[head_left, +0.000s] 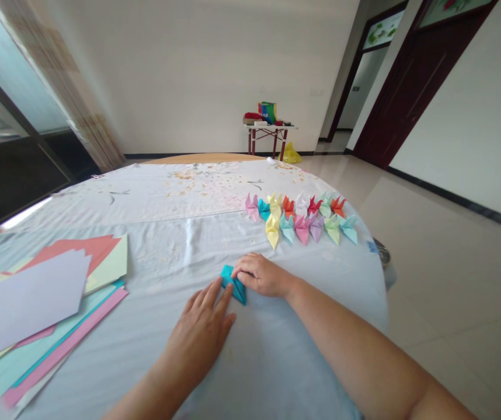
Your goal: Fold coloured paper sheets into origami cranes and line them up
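Note:
A small teal folded paper piece (234, 284) lies on the white tablecloth (180, 233) in front of me. My left hand (202, 326) rests flat beside it, fingers stretched out, fingertips touching its near edge. My right hand (261, 274) presses down on the piece's right side with curled fingers. The part of the paper under my right fingers is hidden.
A group of several finished paper cranes (303, 219) in many colours stands at the right of the table. A stack of coloured paper sheets (35, 303) lies at the left. The table's right edge drops to a tiled floor. A small red-legged table (268, 134) stands by the far wall.

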`<control>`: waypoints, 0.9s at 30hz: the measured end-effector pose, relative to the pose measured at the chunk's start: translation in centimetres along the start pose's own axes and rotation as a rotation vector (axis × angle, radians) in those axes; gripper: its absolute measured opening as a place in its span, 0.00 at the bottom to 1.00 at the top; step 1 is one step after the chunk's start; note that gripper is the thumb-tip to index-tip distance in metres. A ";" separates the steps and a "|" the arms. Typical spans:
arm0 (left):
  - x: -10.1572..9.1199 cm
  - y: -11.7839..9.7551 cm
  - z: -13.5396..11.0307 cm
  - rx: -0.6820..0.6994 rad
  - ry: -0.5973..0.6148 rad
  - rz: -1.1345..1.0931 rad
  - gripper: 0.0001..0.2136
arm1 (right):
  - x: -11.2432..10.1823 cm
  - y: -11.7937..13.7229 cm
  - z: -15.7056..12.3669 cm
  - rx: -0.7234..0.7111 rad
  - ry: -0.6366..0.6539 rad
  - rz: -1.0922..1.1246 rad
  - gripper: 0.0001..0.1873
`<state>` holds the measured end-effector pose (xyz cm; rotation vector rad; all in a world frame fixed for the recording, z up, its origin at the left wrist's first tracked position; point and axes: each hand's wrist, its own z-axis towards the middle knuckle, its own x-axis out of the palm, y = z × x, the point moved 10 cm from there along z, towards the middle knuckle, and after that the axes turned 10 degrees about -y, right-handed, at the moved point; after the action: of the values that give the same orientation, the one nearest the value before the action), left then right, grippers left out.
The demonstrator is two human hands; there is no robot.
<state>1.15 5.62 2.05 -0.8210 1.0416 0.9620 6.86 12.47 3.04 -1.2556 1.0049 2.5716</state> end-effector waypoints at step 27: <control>0.9 0.6 1.6 0.141 -0.041 -0.177 0.17 | -0.6 -3.1 -0.5 0.166 -0.065 -0.182 0.10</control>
<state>1.30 7.50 1.66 -0.7598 0.9728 0.7444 8.75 14.70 1.63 -1.1563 1.0174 2.3249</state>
